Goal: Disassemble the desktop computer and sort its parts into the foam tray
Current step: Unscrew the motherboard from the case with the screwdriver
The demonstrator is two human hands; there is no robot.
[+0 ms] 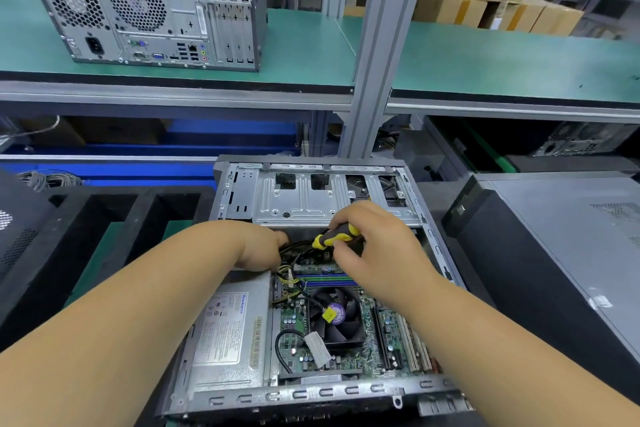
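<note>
An open desktop case [242, 395] lies on its side in front of me, showing a silver power supply [228, 333], a black CPU fan [334, 317] and the green motherboard [363, 354]. My right hand [374, 246] grips a yellow-and-black screwdriver [334, 236] over the cables under the drive cage [311, 198]. My left hand [259, 246] reaches into the black and yellow cable bundle [294, 270] beside the power supply; its fingertips are hidden. The black foam tray [104, 218] sits to the left of the case.
A second desktop tower [145, 7] stands on the green upper shelf [485, 59]. A closed dark case [554, 253] lies to the right, close to the open one. A grey aluminium post [374, 55] rises behind the case. Cardboard boxes are stacked far back.
</note>
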